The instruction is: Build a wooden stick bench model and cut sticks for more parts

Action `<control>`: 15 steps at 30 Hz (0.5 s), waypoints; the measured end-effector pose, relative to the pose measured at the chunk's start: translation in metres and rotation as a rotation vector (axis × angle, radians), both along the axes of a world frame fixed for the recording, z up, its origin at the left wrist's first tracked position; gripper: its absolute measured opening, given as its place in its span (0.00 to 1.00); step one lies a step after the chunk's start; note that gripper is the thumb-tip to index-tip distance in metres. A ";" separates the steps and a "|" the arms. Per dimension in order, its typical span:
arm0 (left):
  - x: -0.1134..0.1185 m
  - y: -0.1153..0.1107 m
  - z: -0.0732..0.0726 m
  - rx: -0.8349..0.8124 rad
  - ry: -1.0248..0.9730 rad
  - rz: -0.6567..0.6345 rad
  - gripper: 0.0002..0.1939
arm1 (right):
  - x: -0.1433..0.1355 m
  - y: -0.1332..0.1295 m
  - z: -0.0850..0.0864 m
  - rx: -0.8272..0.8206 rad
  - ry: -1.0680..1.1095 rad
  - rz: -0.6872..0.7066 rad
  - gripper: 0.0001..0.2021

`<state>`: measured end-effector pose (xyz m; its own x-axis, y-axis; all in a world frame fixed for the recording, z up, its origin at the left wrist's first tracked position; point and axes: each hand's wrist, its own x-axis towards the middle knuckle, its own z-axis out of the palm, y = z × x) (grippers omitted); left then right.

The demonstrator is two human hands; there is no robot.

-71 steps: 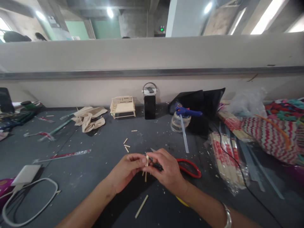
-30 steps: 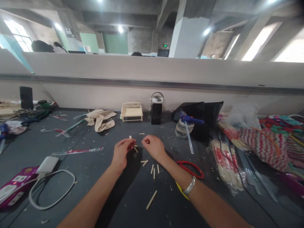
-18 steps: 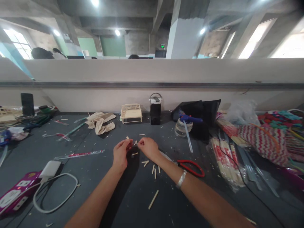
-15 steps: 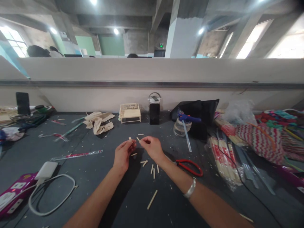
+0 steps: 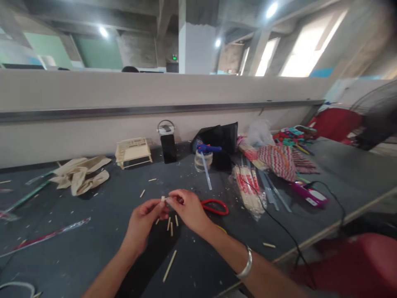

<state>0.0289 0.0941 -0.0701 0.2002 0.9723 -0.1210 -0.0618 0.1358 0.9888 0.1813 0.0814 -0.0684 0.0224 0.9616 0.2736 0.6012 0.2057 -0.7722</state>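
My left hand [image 5: 140,223] pinches a short wooden stick [image 5: 163,199], its pale end showing above the thumb. My right hand [image 5: 187,211] is closed, with its thumb and fingertips meeting the left fingers at the pale pieces; most of the stick in that pinch is hidden. Just below the hands lie several short cut sticks [image 5: 171,229]. A longer wooden stick [image 5: 169,266] rests nearer to me. The red-handled pliers [image 5: 215,207] lie beside my right wrist, their head hidden behind the hand.
Along the back stand a miniature wooden bench [image 5: 134,153], a dark phone [image 5: 168,148] and a blue glue gun [image 5: 209,148] on a glass jar [image 5: 203,162]. A crumpled cloth [image 5: 81,174] lies left. Bagged sticks [image 5: 249,190], a black cable [image 5: 273,215] and a purple power strip [image 5: 310,194] lie right.
The view has swung to the right, bringing the table's right edge and red chairs into sight. My right hand has brought its stick against the piece in my left hand.
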 end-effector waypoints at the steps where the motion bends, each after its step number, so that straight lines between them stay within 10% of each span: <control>1: 0.003 -0.004 0.003 0.013 0.025 -0.053 0.13 | 0.001 -0.003 0.002 0.023 0.067 0.026 0.07; 15: 0.014 -0.043 0.015 -0.307 -0.236 -0.494 0.10 | 0.019 -0.063 0.015 -0.025 0.424 -0.024 0.05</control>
<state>0.0429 0.0509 -0.0553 0.6727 0.6861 -0.2772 -0.1315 0.4795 0.8676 0.2008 0.0181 -0.0529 0.1500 0.9657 0.2120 0.2337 0.1737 -0.9567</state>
